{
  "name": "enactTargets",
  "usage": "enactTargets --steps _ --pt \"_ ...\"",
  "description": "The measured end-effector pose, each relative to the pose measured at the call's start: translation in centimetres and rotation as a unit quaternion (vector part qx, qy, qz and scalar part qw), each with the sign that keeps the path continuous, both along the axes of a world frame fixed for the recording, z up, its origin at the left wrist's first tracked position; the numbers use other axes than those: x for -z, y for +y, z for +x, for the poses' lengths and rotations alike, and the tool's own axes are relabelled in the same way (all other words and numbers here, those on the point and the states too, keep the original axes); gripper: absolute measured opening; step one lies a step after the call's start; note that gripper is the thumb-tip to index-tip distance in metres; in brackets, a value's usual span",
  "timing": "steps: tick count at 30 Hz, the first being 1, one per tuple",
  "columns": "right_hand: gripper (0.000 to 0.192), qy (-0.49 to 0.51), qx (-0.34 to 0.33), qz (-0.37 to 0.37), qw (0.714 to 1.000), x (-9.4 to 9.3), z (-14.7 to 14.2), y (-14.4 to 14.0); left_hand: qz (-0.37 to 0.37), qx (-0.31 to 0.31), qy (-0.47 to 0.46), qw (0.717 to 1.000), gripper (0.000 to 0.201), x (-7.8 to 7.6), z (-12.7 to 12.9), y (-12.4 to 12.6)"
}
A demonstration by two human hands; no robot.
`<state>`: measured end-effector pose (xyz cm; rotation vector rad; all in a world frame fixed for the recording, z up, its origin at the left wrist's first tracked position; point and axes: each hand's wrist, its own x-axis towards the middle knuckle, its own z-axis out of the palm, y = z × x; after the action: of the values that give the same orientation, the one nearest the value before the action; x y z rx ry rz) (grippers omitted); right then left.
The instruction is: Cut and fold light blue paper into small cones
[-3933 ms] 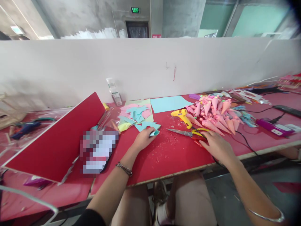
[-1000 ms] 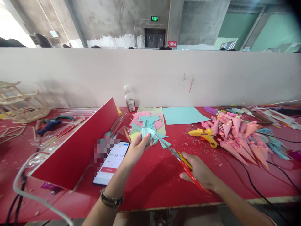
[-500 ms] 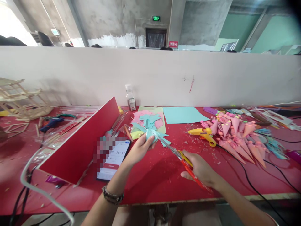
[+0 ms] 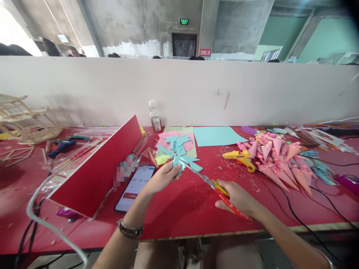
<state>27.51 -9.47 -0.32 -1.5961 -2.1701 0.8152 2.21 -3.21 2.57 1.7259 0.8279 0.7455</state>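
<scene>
Scissors, gripped in the right hand, bite the blue paper piece pinched by the left hand at 12 o'clock above the worktop; blades could nick those fingertips.

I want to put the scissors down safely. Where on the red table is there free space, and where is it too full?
Bare red table lies along the near edge, between the phone and the right hand, and behind the scissors toward the glue gun. Crowded: paper scraps beyond the left hand, and pink cones with cables at right.
</scene>
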Motion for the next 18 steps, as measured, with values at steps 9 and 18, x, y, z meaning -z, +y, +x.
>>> enactTargets --steps 9,18 --pt "0.022 0.066 -0.014 0.011 0.998 0.7 -0.7 0.1 0.086 -0.055 0.104 0.989 0.026 -0.1 -2.4 -0.8" --pt "0.027 0.095 0.003 0.014 0.995 0.7 0.3 0.2 0.209 -0.268 0.365 0.867 0.037 4.3 -11.8 -0.3"
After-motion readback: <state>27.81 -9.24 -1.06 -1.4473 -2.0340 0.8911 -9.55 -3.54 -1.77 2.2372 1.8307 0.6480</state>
